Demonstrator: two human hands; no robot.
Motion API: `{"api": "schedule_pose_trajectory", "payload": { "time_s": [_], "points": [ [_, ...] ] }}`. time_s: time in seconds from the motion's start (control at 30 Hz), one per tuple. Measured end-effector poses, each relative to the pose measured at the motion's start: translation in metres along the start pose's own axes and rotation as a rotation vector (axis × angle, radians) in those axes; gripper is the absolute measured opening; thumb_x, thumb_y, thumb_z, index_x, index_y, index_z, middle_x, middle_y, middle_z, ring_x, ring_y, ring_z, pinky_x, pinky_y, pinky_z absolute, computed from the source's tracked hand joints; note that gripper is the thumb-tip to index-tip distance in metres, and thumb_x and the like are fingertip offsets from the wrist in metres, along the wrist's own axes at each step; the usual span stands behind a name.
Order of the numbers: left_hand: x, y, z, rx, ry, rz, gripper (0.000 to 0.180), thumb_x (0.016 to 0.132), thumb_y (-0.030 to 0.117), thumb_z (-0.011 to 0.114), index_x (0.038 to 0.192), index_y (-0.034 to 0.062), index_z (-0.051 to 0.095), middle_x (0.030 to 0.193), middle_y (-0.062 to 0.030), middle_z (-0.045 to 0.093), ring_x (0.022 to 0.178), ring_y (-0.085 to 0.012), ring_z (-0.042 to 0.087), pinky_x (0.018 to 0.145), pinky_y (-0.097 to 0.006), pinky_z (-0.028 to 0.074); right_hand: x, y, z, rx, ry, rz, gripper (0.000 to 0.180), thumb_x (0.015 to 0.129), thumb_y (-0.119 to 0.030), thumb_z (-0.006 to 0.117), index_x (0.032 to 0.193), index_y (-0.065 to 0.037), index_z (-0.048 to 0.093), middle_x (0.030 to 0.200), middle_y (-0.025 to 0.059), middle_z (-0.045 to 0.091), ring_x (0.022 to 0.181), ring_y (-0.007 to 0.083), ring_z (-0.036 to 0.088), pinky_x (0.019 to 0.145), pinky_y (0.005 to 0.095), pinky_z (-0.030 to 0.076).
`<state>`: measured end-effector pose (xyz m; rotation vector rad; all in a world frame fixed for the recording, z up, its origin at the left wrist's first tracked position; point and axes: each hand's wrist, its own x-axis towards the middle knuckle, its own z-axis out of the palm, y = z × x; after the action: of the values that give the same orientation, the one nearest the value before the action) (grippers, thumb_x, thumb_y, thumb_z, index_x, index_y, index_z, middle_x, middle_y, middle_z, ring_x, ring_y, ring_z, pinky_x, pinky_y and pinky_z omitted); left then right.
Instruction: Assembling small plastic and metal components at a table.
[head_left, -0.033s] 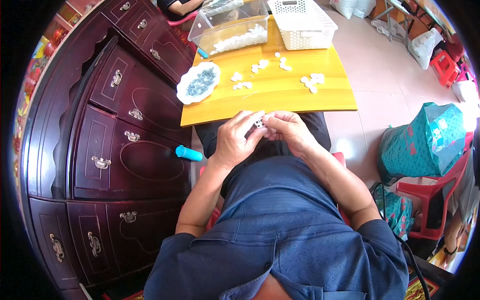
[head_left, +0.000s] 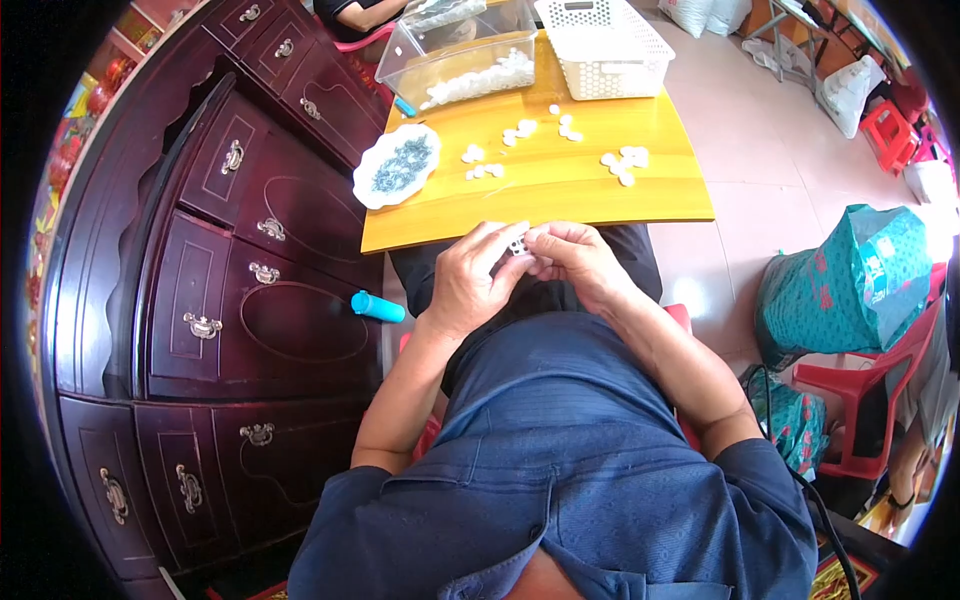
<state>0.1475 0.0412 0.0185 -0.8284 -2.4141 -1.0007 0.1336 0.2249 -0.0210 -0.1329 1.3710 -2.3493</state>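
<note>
- While the person sits at the near edge of the yellow tabletop (head_left: pixel 560 195), both hands meet just below that edge, over the lap.
- Left hand (head_left: pixel 470 280): grip pressed together, fingers curled around a small white part (head_left: pixel 517 245) from the left.
- Right hand (head_left: pixel 580 262): grip likewise closed, fingertips pinching the same part from the right. The two hands touch at the part.
- Detail of the part is too small to read; it appears pale with a darker spot at its middle.
- Judged step: fitting or pressing something together by hand, mid-way through one piece. The next move would call for a steady pinch and a fine, aligned push, since the piece is tiny and mostly hidden by the fingers.
- On the tabletop, loose white pieces (head_left: pixel 520 130) lie scattered across the middle and toward the right edge, well apart from the hands.
- A white plate of small grey-blue bits (head_left: pixel 398 165) sits at the left edge.
- A clear plastic bin (head_left: pixel 455 50) with more white pieces stands at the far left corner; a white perforated basket (head_left: pixel 605 45) stands at the far edge beside it.
- A dark wooden cabinet (head_left: pixel 220 260) with metal handles runs along the left; a turquoise cylinder (head_left: pixel 378 306) shows just beside it.
- A green patterned bag (head_left: pixel 850 280) rests on a red plastic chair (head_left: pixel 880 390) to the right.
</note>
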Motion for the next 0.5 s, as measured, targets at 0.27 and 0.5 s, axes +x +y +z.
{"api": "schedule_pose_trajectory", "payload": {
  "time_s": [0.27, 0.5],
  "points": [
    [0.0035, -0.0006, 0.0022, 0.048, 0.032, 0.076, 0.026, 0.086, 0.01, 0.071, 0.111, 0.0025, 0.068, 0.099, -0.0137, 0.069, 0.086, -0.0338, 0.069, 0.072, -0.039, 0.056, -0.001, 0.0018, 0.0037, 0.009, 0.052, -0.024, 0.015, 0.094, -0.023, 0.069, 0.09, -0.009, 0.074, 0.078, -0.0015, 0.069, 0.067, 0.0053, 0.059, 0.063, 0.0194, 0.046],
    [0.0018, -0.0019, 0.008, 0.064, 0.056, 0.084, 0.022, 0.086, 0.008, 0.071, 0.108, 0.0026, 0.068, 0.096, -0.0132, 0.069, 0.083, -0.0336, 0.069, 0.07, -0.039, 0.056, -0.0028, 0.0063, 0.004, 0.006, 0.096, -0.041, 0.015, 0.093, -0.024, 0.07, 0.092, -0.009, 0.075, 0.079, -0.0019, 0.069, 0.068, 0.0054, 0.058, 0.063, 0.0203, 0.046]
  ]
}}
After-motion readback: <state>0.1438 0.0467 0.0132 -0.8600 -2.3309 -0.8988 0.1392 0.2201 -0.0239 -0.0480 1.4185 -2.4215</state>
